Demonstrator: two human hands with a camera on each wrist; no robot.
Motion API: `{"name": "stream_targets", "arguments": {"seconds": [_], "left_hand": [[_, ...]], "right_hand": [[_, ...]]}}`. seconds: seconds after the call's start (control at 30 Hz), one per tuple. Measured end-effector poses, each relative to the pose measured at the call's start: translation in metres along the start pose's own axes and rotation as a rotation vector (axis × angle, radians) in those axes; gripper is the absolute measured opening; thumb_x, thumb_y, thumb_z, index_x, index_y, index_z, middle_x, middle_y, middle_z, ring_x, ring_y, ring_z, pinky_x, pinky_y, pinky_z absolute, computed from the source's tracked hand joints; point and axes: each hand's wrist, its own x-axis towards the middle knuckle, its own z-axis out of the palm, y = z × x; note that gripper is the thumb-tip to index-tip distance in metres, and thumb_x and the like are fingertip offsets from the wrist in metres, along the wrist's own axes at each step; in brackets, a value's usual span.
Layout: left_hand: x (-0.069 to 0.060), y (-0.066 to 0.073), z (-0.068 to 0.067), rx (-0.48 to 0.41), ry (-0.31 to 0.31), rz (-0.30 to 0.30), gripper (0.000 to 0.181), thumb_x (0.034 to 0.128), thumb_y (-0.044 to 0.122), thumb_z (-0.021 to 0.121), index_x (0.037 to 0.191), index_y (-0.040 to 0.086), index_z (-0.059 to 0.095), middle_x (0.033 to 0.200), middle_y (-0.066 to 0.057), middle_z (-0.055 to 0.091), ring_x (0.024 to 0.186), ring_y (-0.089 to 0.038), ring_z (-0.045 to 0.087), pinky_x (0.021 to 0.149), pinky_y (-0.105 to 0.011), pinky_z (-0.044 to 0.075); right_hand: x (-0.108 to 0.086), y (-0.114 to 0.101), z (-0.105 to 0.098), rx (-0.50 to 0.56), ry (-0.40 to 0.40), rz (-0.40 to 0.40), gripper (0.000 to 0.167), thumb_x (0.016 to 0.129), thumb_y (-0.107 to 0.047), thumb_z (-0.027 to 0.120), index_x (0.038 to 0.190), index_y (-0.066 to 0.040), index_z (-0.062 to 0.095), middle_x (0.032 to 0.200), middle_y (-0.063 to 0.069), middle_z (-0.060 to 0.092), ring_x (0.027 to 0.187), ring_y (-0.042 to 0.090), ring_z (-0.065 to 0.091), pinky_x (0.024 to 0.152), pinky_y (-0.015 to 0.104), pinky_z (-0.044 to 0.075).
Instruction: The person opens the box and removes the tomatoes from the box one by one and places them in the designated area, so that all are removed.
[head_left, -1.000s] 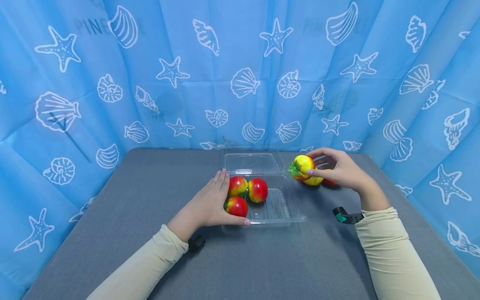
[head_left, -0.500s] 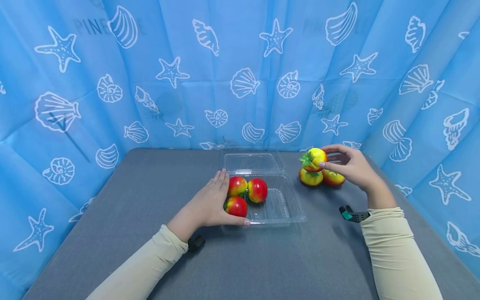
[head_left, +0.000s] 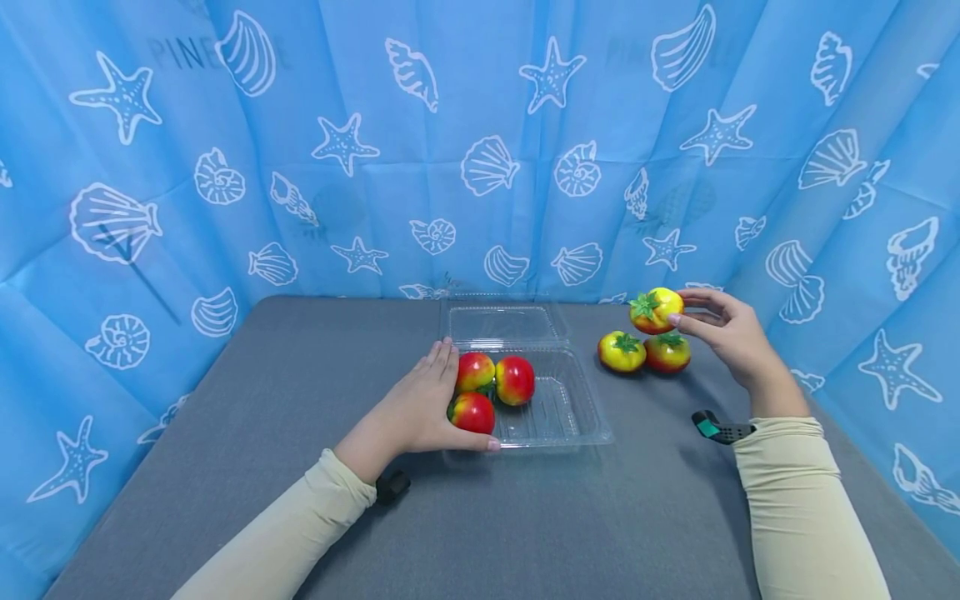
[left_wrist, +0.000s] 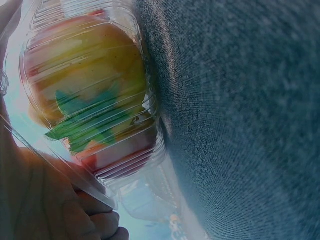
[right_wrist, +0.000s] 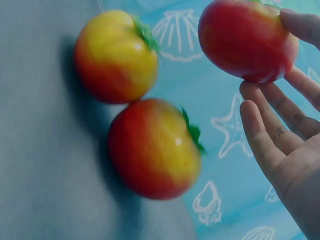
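My right hand (head_left: pixel 731 342) pinches a red-and-yellow tomato (head_left: pixel 660 310) with a green leafy top, held raised between thumb and fingertips. Below it, two similar tomatoes, one on the left (head_left: pixel 621 353) and one on the right (head_left: pixel 667 354), sit side by side on the table. In the right wrist view the held tomato (right_wrist: pixel 245 40) shows its red underside. My left hand (head_left: pixel 416 408) rests against the left side of a clear plastic clamshell box (head_left: pixel 592 433), fingers straight, thumb along the front rim. Inside its left half lie three tomatoes (head_left: pixel 516 381); one (left_wrist: pixel 85 75) shows through the ribbed wall.
The box's lid (head_left: pixel 498 323) lies folded back behind it. A grey cloth (head_left: pixel 525 525) covers the table, and a blue curtain (head_left: pixel 465 108) with shells and starfish hangs around its back and sides. Black bands, one of them (head_left: pixel 720 429) at the right wrist, are worn on both arms.
My right hand has carried its tomato to the right and slightly up, from beside the box to above the two tomatoes on the table. My left hand and the box have stayed still.
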Motion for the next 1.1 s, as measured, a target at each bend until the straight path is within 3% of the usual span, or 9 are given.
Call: {"name": "stream_targets", "arguments": {"seconds": [0.43,0.93,1.1], "left_hand": [[0.001,-0.001,0.002,-0.005,0.009,0.008,0.14,0.0725,0.092,0.065,0.171,0.008,0.014,0.181,-0.011,0.007,0.167,-0.035,0.012,0.13,-0.053,0.029],[0.001,0.0,0.001,-0.01,0.006,0.012,0.14,0.0722,0.092,0.066,0.171,0.007,0.014,0.181,-0.012,0.007,0.167,-0.035,0.011,0.13,-0.054,0.029],[0.0,-0.001,0.001,-0.014,0.01,0.017,0.139,0.0729,0.091,0.066,0.171,0.007,0.014,0.18,-0.013,0.008,0.167,-0.035,0.011,0.13,-0.054,0.029]], "right_hand": [[-0.005,0.023,-0.017,0.266,0.129,0.126,0.043,0.098,-0.019,0.078,0.137,-0.013,0.061,0.12,-0.01,0.059,0.101,-0.001,0.065,0.08,0.013,0.06],[-0.012,0.041,-0.032,0.527,0.193,0.196,0.032,0.096,-0.009,0.079,0.124,-0.017,0.066,0.11,-0.012,0.071,0.096,0.001,0.07,0.078,0.02,0.063],[-0.013,0.045,-0.036,0.556,0.211,0.233,0.031,0.095,-0.012,0.081,0.122,-0.018,0.067,0.108,-0.012,0.072,0.091,0.002,0.074,0.075,0.021,0.064]]}}
